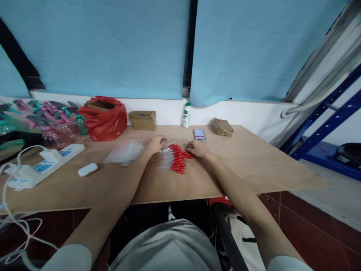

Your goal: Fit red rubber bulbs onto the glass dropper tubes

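Note:
A pile of droppers (170, 157) with clear stems and red bulbs lies on the wooden table between my hands. Their bulbs point right and the thin stems point left. My left hand (156, 143) is at the far end of the stems, its fingers bent inward; what they pinch, if anything, is too small to see. On the other side, my right hand (198, 148) has its fingers closed at the red bulb of a dropper at the pile's right edge. Clear plastic bags (124, 152) lie flat to the left, partly behind my left forearm.
A phone (199, 134), a white bottle (186, 115) and a brown paper packet (222, 127) stand or lie at the back. Farther left are a small cardboard box (143, 120), a red plastic bag (105, 119), spray bottles (56, 128), a power strip (45, 167) and a white case (88, 169).

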`<state>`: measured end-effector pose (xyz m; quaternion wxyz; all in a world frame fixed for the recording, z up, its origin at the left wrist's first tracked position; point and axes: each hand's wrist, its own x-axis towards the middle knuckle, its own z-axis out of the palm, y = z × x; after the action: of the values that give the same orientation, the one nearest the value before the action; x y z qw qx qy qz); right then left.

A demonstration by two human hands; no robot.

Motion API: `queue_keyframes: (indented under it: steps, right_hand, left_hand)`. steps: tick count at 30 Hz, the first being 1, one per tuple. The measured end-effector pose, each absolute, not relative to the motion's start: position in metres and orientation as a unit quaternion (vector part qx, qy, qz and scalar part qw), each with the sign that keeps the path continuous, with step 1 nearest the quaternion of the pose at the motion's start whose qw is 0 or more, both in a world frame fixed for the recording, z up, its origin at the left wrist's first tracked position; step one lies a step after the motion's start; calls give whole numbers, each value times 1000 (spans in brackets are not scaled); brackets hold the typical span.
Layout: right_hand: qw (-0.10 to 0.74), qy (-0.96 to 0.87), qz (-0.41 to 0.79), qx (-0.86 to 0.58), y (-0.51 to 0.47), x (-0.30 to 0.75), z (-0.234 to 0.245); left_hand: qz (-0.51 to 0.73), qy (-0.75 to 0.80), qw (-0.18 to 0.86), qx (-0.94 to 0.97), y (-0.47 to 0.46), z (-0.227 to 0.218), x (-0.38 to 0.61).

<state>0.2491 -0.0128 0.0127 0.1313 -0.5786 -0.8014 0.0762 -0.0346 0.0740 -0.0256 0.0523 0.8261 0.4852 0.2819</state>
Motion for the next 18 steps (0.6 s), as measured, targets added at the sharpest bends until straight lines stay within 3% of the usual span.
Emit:
queue_keyframes:
  steps: [18]
  right_hand:
    - [138,-799,83,-579,-13,249,12]
  left_hand:
    - [256,555,72,788,64,-15,-42]
